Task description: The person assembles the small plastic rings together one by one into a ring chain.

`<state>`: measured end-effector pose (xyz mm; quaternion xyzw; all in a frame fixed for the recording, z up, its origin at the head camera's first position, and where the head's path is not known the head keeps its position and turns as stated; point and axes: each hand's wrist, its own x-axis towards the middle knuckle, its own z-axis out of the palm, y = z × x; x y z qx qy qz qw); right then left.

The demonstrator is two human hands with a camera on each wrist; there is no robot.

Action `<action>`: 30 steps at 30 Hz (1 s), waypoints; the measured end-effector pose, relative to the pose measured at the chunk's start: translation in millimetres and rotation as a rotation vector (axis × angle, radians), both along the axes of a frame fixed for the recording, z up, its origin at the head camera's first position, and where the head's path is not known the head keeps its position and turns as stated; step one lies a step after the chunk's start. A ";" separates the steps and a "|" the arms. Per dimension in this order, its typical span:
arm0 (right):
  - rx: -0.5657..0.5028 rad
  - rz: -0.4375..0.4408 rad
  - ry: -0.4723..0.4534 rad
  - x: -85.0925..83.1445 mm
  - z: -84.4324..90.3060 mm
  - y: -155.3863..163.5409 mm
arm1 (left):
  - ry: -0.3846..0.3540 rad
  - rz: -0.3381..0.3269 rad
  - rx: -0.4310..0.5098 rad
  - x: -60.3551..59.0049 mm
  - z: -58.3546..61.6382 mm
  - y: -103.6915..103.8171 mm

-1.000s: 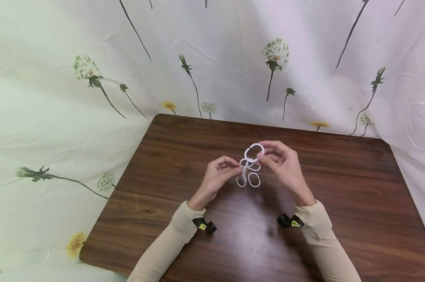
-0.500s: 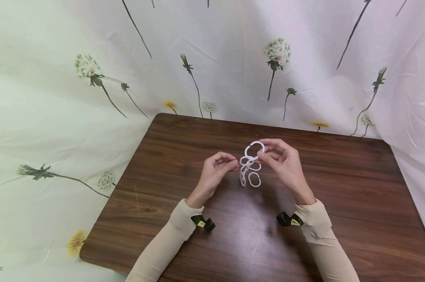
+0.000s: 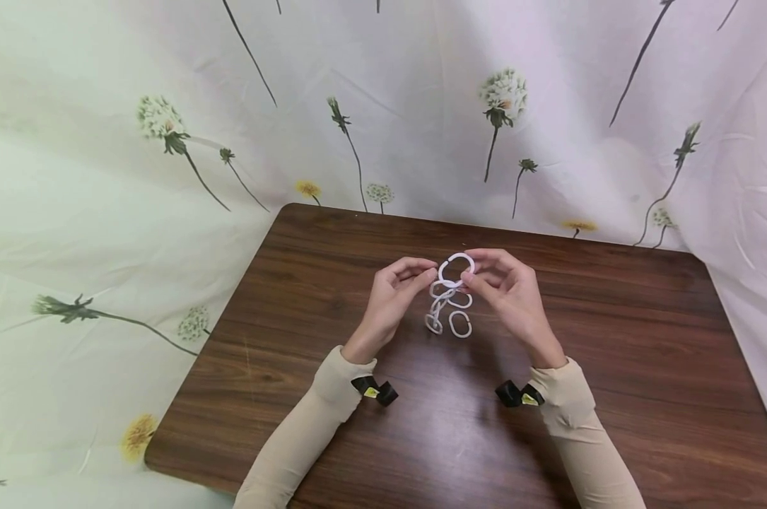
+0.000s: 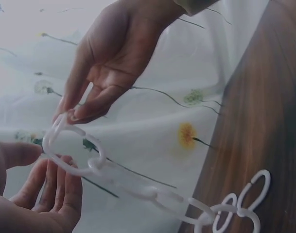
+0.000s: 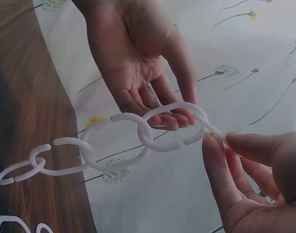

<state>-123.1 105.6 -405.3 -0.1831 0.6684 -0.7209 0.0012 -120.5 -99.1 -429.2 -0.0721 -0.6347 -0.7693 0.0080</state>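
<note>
My right hand [image 3: 509,293] pinches a white C-shaped ring [image 3: 447,280] between thumb and fingers, holding it above the table. From it hangs a chain of several white rings [image 5: 113,170], each with a small gap. My left hand [image 3: 392,300] is at the ring's left side, its fingertips close to the rim. In the left wrist view, the left thumb and fingers [image 4: 65,187] stand apart around the ring's edge; whether they touch it is hard to tell. Below the hands, a separate white ring [image 3: 468,326] lies on the table, with another ring [image 3: 469,300] just beyond it.
A dark wood-grain table [image 3: 281,311] with rounded corners lies under the hands. Behind it and along its left side hangs a pale cloth [image 3: 415,113] printed with dandelions. Each wrist carries a small black camera [image 3: 388,393].
The left hand has let go of the chain's lower links and moved up to the upper ring. Those links swing below. The right hand keeps its pinch, nearly in place.
</note>
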 end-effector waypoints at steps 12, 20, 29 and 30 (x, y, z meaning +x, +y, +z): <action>0.023 -0.033 0.035 -0.8 -0.2 -1.9 | -0.034 -0.013 0.036 -0.3 4.2 7.1; -0.008 -0.018 0.037 -0.9 -1.6 -2.4 | -0.049 -0.020 0.055 0.4 5.2 7.3; -0.004 -0.022 0.019 0.3 -2.5 0.3 | -0.076 0.004 0.050 0.3 3.9 6.5; -0.003 -0.024 0.016 0.4 -3.0 1.1 | -0.076 0.005 0.051 0.1 3.5 6.4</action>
